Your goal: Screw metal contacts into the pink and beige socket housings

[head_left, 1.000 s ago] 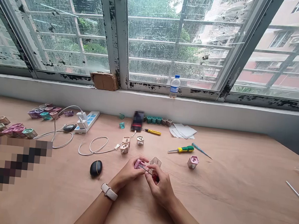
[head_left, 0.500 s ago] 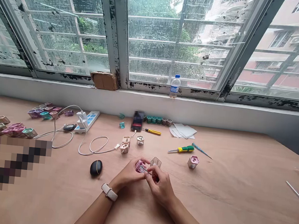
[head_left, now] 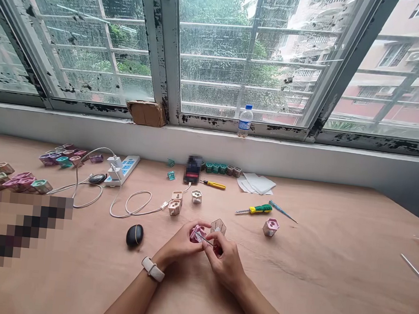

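Holding pink case (head_left: 197, 237): left hand (head_left: 181, 241). Right hand (head_left: 226, 262): thin-shafted tool (head_left: 202, 237) (red handle (head_left: 218, 250)).

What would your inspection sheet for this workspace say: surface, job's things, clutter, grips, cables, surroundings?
Surface: brown tabletop, faint dark marks right of the hands; a patch at left is pixelated.
Job's things: pink piece in hand; red-handled screwdriver, tip at that piece, contact unclear; clear holder just beyond the right hand.
Clutter: green-and-yellow screwdriver, blue tool, white papers, black oval item.
Grips: left hand closed on the pink piece; right hand closed on the red-handled screwdriver.
Cables: white cable looped between power strip and phone.
Surroundings: barred window; bottle and cardboard on the sill.
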The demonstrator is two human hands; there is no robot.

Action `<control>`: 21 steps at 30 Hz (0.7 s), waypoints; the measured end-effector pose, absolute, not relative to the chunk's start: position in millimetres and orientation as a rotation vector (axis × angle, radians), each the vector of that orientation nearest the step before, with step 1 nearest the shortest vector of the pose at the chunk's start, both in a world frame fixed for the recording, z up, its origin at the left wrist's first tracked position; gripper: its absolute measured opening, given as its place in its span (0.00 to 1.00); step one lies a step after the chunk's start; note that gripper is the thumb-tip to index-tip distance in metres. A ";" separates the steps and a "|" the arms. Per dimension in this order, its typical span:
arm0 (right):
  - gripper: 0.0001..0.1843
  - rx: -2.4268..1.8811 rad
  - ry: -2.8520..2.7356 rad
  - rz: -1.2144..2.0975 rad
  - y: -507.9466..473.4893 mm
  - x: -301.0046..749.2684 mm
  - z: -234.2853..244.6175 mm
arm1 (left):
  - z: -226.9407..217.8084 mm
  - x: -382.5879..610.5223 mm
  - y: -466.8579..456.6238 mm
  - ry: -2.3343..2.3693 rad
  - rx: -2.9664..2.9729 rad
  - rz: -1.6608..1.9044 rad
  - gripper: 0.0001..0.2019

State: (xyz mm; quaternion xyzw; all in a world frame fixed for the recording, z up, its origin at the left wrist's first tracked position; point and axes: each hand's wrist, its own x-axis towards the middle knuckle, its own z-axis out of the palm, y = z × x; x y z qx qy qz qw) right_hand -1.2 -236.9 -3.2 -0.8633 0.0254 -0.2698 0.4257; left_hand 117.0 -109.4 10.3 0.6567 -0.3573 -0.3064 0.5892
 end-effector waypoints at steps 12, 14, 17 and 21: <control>0.08 -2.146 0.057 -0.681 -237.0 -1.0 -2.9 | 7.5 118.7 -109.2 -0.826 1.482 -0.729 0.27; 0.08 -2.145 0.054 -0.684 -236.9 -0.9 -2.3 | 7.5 118.6 -109.3 -0.821 1.485 -0.731 0.28; 0.08 -2.142 0.052 -0.682 -237.0 -0.8 -1.9 | 6.6 118.8 -109.4 -0.826 1.483 -0.731 0.28; 0.08 -2.139 0.056 -0.672 -237.3 -0.7 -2.8 | 3.1 120.0 -109.5 -0.833 1.472 -0.736 0.28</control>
